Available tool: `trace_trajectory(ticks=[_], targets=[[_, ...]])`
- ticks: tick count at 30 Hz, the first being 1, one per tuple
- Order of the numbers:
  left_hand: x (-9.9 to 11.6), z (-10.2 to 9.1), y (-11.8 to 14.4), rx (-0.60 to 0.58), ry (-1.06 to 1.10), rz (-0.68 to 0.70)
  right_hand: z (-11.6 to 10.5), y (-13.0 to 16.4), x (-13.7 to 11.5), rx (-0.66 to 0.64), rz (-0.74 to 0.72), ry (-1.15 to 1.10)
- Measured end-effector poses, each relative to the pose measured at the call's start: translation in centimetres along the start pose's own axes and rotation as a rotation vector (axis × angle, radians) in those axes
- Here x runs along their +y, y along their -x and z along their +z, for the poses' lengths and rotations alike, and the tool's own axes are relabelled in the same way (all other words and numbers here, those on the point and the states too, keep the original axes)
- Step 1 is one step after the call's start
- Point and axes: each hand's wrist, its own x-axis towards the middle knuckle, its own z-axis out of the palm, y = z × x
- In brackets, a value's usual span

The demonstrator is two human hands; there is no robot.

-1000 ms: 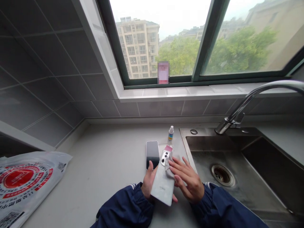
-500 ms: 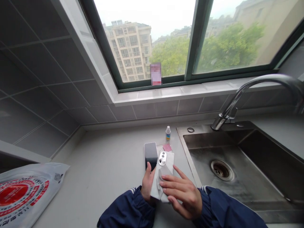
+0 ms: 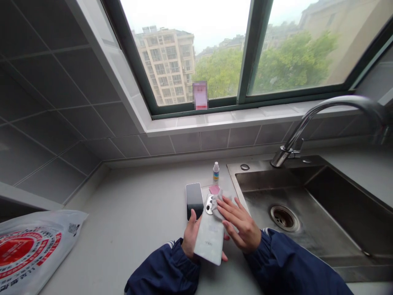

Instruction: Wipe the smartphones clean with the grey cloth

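Pearl-white phone, back up, silver camera ring, small grey logo.

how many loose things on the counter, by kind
phones: 2 – white phone in left hand, dark phone
cloths: 1 – cloth under right hand
bottles: 1 – small bottle
pink packets: 1 – pink packet
plastic bags: 1 – printed bag
total: 6

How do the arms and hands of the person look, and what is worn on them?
Both arms wear dark navy jacket sleeves, with thin white stripes at the cuffs. The left hand and right hand are bare: no gloves, rings or watch are visible.
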Motion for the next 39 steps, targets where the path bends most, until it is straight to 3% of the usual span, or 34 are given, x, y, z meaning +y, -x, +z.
trace_trajectory(ticks=[4,10,12,22,27,30,36,39], targets=[[0.3,0.8,0.0,0.012,0.022,-0.008,-0.1,0.2,-1.3,-0.030,-0.054,-0.060],[0.3,1.2,-0.2,0.265,0.079,0.090,-0.6,0.3,-3.5,-0.085,-0.161,-0.198],[0.2,1.1,-0.2,0.291,0.104,0.081,-0.8,0.3,-3.9,-0.089,-0.180,-0.224],[0.0,1.1,-0.1,0.222,0.121,0.052,-0.8,0.3,-4.0,-0.088,-0.211,-0.262],[0.3,0.9,0.2,0.035,0.066,-0.087,-0.8,0.2,-1.9,-0.051,-0.052,-0.086],[0.5,0.7,0.3,-0.005,0.068,-0.081,-0.8,0.1,-0.8,-0.030,0.015,-0.006],[0.5,0.7,0.2,-0.014,0.091,-0.084,-0.6,0.2,-1.5,-0.047,-0.014,-0.043],[0.2,1.0,0.0,0.069,0.098,-0.030,-0.8,0.2,-2.9,-0.066,-0.078,-0.122]])
